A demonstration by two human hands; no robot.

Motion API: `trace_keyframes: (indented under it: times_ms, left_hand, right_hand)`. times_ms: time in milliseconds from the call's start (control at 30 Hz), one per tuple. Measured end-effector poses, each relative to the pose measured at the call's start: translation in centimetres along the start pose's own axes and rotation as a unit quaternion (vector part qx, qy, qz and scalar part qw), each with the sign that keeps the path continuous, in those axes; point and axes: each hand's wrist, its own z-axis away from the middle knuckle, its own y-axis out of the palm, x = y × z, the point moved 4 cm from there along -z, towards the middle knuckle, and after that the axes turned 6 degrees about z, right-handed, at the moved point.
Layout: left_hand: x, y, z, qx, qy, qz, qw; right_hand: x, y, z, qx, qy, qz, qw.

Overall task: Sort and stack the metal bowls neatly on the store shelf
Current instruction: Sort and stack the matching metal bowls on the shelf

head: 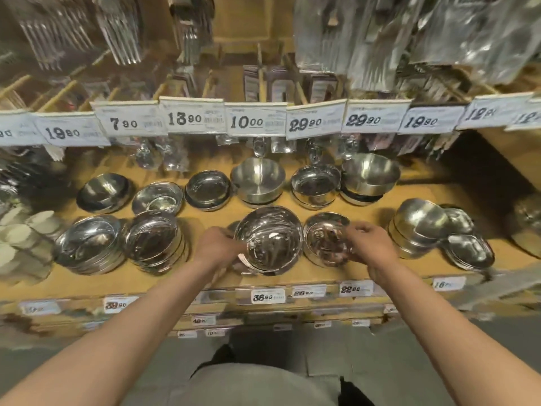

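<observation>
The left hand [218,247] curls its fingers on the rim of the large bowl [268,238], tilted at the shelf [205,218] front; the right hand [370,244] seems to pinch the smaller bowl [326,243] beside it. Most stacks stand sorted; the toppled pile [439,230] at right remains.

The bowls [268,240] are polished metal — mirror-bright, smooth, throwing back warped reflections. The shelf [205,221] beneath them looks like matt yellowish wood or board. Price tags [256,123] are white paper or card with dark print. Above, the hanging forks [55,33] gleam metallic, and the packets [468,33] show glossy, crinkled plastic film.
</observation>
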Motion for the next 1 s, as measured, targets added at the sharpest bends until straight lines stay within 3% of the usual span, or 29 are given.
trace_keyframes:
  times_ms: [67,133,333,633,1000]
  left_hand:
    - [-0.6,0.1,-0.4,-0.002,0.001,0.008,1.000]
    - [-1.3,0.7,-0.8,0.006,0.004,0.007,1.000]
    - [-4.4,5.1,-2.4,0.049,0.040,-0.025,0.998]
    - [-7.6,11.6,-4.6,0.115,0.049,-0.030,0.992]
    - [-6.3,14.0,-4.1,0.011,0.024,-0.032,0.999]
  right_hand:
    - [-1.0,-1.8,-1.1,-0.042,0.027,0.009,0.999]
    - [-1.2,-2.1,-1.7,-0.024,0.023,0.014,0.999]
    - [0.6,0.0,-1.7,0.159,-0.014,-0.045,0.986]
    - [-0.4,-3.2,-5.1,0.052,-0.037,0.017,0.998]
    - [-1.9,-4.6,-7.6,0.089,-0.084,0.098,0.988]
